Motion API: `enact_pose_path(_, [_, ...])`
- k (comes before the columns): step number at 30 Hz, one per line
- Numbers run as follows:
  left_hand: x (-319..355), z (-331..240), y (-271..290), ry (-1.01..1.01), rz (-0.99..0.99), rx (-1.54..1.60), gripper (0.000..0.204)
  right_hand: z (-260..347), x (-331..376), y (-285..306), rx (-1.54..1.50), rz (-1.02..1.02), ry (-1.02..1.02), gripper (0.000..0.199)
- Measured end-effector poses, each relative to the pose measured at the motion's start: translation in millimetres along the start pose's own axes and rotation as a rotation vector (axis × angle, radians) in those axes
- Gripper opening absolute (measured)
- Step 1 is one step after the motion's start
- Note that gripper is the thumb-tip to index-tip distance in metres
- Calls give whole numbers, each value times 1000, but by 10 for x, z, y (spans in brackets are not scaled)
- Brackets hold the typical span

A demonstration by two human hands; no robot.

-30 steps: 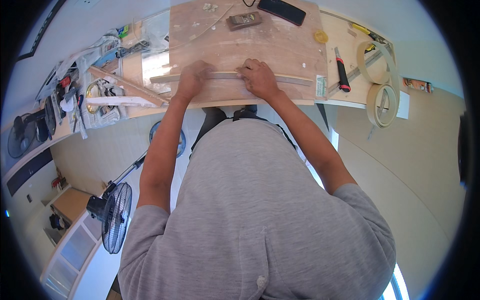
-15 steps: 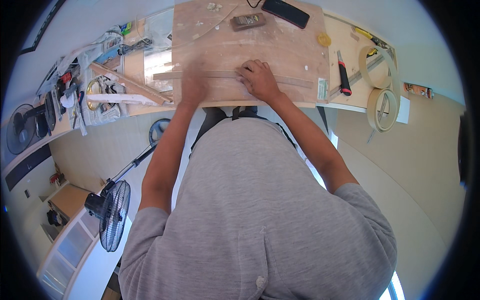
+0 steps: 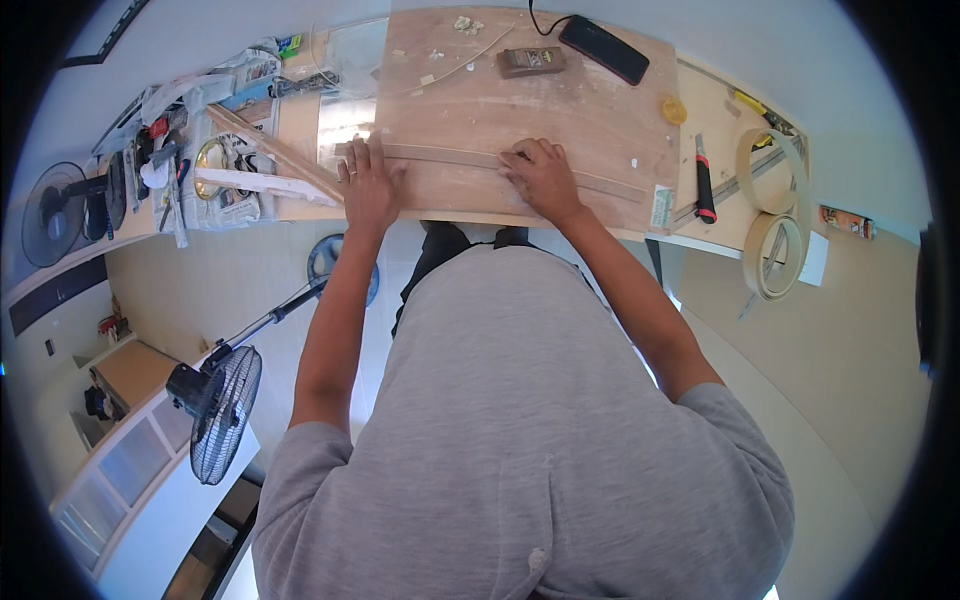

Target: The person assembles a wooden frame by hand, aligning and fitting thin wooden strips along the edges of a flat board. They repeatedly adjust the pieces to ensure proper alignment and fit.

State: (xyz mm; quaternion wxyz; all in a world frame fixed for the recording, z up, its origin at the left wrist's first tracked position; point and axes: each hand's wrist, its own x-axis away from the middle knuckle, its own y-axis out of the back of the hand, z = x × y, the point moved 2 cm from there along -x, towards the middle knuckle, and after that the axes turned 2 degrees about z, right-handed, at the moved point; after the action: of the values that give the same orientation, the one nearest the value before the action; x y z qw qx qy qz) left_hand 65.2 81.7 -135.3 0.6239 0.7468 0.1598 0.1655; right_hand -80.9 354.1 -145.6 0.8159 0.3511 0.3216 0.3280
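A long, thin wooden strip point(image 3: 450, 155) lies crosswise on a brown wooden board point(image 3: 480, 110) on the workbench. Over the strip's left end rests my left hand point(image 3: 370, 188), fingers stretched out and a ring on one of them. My right hand point(image 3: 545, 182) is on the strip right of its middle, its fingers curled and pressed together. Whatever those fingers hold, if anything beyond the strip, is hidden. Farther back on the board sit a brown block with a dark label point(image 3: 530, 62) and a black phone point(image 3: 605, 50) with a cable beside it.
A red-and-black utility knife point(image 3: 704, 180), a small yellow roll point(image 3: 673, 110) and coiled pale edging strip point(image 3: 775, 255) are at the right. Wood lengths point(image 3: 270, 150), newspaper and tools crowd the left. A standing fan point(image 3: 225, 415) is at the lower left.
My left hand, blurred before, now lies still on the strip's left end. The whole view has shifted, so the bench appears farther right and slightly lower.
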Motion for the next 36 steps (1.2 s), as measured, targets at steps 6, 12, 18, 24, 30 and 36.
enact_pose_path(6, [281, -1032, -226, -333, -56, 0, 74, -22, 10, -23, 36, 9, 1, 29])
enact_pose_path(12, [275, -1098, -104, -470, 125, 492, 72, 15, -56, 41, -9, 52, -13, 30])
enact_pose_path(18, [-52, -712, 521, -464, -58, -60, 66, 142, -138, 302, -83, 113, -58, 36])
enact_pose_path(24, [-188, -1064, 783, -723, 139, -18, 43, 596, -236, 419, 46, 340, -39, 44])
enact_pose_path(30, [-298, -730, 977, -766, 139, 72, 29, 529, -19, 761, 69, 421, -157, 42])
enact_pose_path(36, [-436, 318, 1369, -701, 65, 159, 27, 303, 491, 1179, 233, 367, -221, 42])
